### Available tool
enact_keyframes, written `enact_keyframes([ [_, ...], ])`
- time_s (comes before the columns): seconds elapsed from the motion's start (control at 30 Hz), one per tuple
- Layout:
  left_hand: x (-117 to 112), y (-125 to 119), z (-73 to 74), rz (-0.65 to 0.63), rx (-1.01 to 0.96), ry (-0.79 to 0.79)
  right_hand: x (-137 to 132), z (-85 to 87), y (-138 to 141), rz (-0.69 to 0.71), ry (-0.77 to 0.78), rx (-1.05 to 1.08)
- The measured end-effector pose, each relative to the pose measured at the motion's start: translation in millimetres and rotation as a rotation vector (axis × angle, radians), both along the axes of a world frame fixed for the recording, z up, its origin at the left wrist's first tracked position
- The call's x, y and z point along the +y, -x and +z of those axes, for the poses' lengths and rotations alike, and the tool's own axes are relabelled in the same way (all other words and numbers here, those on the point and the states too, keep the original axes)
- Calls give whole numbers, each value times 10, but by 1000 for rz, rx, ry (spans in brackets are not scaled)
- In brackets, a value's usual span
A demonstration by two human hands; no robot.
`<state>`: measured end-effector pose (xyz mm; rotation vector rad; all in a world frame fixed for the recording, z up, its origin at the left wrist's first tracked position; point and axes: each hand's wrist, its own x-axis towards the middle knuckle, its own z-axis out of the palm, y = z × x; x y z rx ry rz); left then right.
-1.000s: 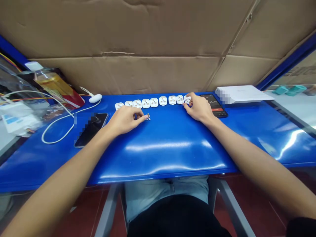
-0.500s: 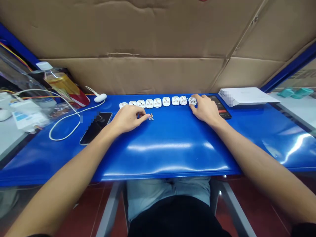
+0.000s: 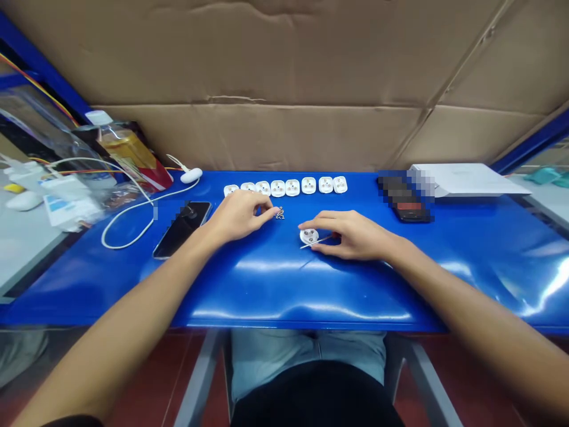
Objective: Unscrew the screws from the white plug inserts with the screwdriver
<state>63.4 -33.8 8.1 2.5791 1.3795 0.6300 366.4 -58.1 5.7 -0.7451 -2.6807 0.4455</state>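
Head view, looking down over the forearms of a seated person, takes in a glossy blue bench (image 3: 311, 296) with a line of eight white round plug pieces (image 3: 284, 187) set side by side along its far edge, probably so that each stays within reach and away from the wrists. The right hand (image 3: 351, 234) has drawn one matching white disc (image 3: 309, 236) down toward the person, well out of the line. Its fingers are curled narrowly around the disc's edge, and a thin metal pin (image 3: 322, 241) is pinched among them, lying across the disc's face, apparently to bring the tip onto that small surface. The left hand (image 3: 240, 216) rests on the bench with its fingers drawn together, their tips just beside a tiny metal part (image 3: 280, 213); whether they actually touch it is too small to tell. That part seems kept on the bare blue, where a small bright piece is easy to find. Further out, a black phone (image 3: 182, 228) lies near a looped white cable (image 3: 133, 228), a second phone (image 3: 406, 204) sits partly blurred on the right, and a flat white box (image 3: 466, 179) sits beyond it, all pushed toward the sides, apparently to keep them away from the hands.
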Motion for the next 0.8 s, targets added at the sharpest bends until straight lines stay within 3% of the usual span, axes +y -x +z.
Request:
enact_keyframes([
  [0.13, 21, 10, -5, -3, 2, -35, -119, -13, 144, -107, -111, -34],
  [0.27, 24, -9, -5, 4, -30, -50, -56, -9, 93, -108, -120, 139],
  [0.43, -80, -135, 45, -11, -200, 66, 99, -2, -51, -144, -126, 311],
  [0.67, -239, -260, 106, -236, -132, 199, 36, 78, -90, -181, -54, 430],
  [0.8, -261, -301, 49, -272, -104, 212, -22, 113, -74, -233, -4, 526],
])
